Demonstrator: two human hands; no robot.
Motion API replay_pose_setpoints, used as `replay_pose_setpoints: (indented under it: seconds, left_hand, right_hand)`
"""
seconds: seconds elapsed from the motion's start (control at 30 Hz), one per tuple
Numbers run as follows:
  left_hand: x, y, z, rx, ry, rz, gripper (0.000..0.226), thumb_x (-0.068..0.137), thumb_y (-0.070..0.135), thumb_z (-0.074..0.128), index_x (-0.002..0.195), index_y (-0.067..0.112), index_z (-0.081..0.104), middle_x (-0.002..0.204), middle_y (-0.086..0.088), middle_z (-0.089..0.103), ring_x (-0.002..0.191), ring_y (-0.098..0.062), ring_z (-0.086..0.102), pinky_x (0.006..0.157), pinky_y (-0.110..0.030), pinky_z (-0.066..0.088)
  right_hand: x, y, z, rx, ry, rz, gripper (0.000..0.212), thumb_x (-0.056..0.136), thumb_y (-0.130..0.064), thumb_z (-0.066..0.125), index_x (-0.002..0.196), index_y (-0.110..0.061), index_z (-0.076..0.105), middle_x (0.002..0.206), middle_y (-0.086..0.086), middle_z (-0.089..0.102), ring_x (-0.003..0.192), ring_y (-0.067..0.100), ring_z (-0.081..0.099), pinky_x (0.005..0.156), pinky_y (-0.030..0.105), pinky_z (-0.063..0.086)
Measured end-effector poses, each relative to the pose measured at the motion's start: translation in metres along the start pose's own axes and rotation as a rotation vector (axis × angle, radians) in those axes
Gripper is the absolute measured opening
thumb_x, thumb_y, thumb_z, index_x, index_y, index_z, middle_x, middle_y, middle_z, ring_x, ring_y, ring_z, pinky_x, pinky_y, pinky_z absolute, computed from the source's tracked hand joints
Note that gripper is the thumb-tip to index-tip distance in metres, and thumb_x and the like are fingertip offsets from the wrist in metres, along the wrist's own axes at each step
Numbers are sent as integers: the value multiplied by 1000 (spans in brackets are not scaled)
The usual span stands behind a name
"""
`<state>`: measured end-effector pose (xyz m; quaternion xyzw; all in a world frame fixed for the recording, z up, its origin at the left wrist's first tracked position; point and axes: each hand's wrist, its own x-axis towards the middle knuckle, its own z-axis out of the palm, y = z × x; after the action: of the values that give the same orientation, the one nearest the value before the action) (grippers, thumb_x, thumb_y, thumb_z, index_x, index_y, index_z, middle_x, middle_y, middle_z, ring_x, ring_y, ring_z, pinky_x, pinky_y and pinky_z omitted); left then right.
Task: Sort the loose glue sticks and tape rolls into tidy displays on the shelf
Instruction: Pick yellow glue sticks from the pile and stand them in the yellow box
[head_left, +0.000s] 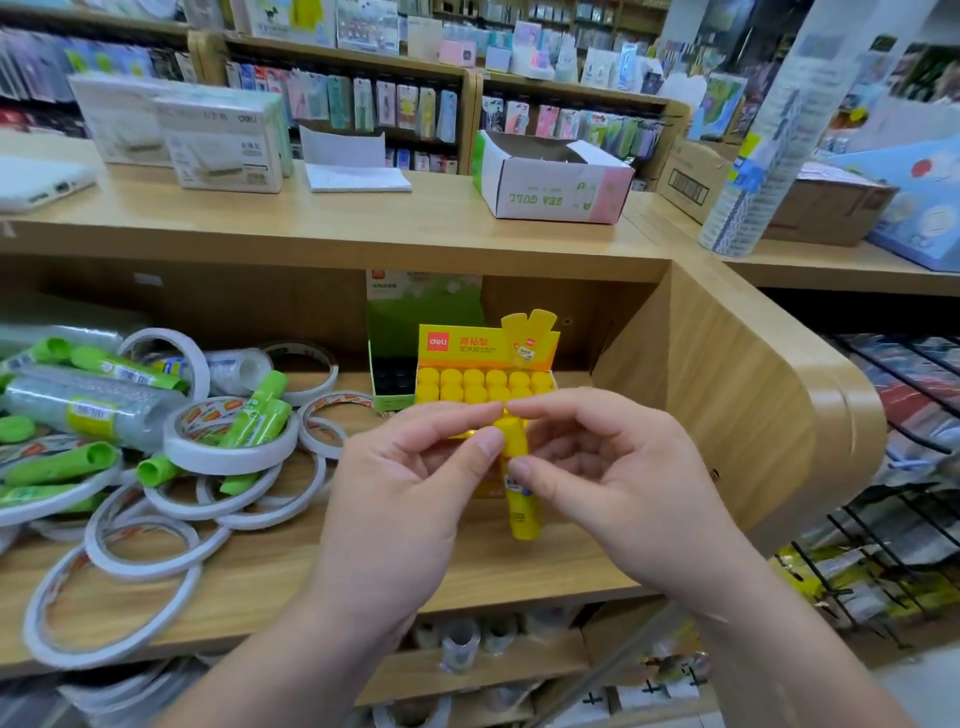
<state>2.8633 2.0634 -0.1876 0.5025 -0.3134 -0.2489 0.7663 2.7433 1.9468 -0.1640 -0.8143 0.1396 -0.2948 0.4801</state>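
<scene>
Left hand (410, 483) and right hand (613, 478) pinch the yellow glue stick (519, 514) mid-frame with curled fingers (550, 408); I'd turn it cap-up and seat it squarely in the yellow box (485, 345) behind

You're standing in a stationery shop at a light wooden counter (363, 218) with a rounded end panel (753, 405). Under its top runs an open shelf (260, 587). Behind it, wooden wall shelving (470, 119) carries hanging packets. To your right, a black wire rack (893, 519) stands above pale grey floor (914, 691). The light is bright and even.
</scene>
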Motion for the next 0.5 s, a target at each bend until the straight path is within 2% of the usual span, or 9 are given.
replay_pose_setpoints:
  seconds: [0.1, 0.2, 0.37, 0.5]
  left_hand:
    - [-1, -1, 2, 33, -20, -12, 29, 85, 7, 66, 110, 21, 74, 95, -1, 78, 89, -15, 75, 76, -27, 59]
    - [-3, -2, -4, 115, 38, 72, 30, 84, 14, 67, 113, 20, 72, 98, 1, 78, 92, -18, 75, 78, -28, 60]
    - [3, -21, -40, 673, 132, 332, 20, 85, 25, 71, 105, 25, 73, 105, 12, 67, 104, -17, 63, 81, -36, 55]
    - [7, -41, -55, 741, 120, 246, 33, 83, 32, 73, 115, 28, 69, 114, 15, 61, 108, -12, 61, 88, -40, 57]
  right_hand:
    - [1, -3, -2, -6, 58, 1, 31, 75, -2, 86, 98, -19, 72, 90, 0, 72, 76, 18, 71, 65, 33, 61]
    - [5, -6, -14, -34, 157, 8, 30, 72, 0, 86, 91, -16, 68, 84, 0, 72, 73, 15, 71, 64, 28, 60]
    - [12, -4, -39, -99, 302, 13, 25, 76, -7, 85, 94, -17, 70, 86, 1, 75, 77, 18, 74, 69, 33, 62]
    - [16, 5, -38, -162, 298, 9, 24, 78, -6, 84, 93, -19, 71, 87, -2, 74, 79, 17, 74, 72, 35, 62]
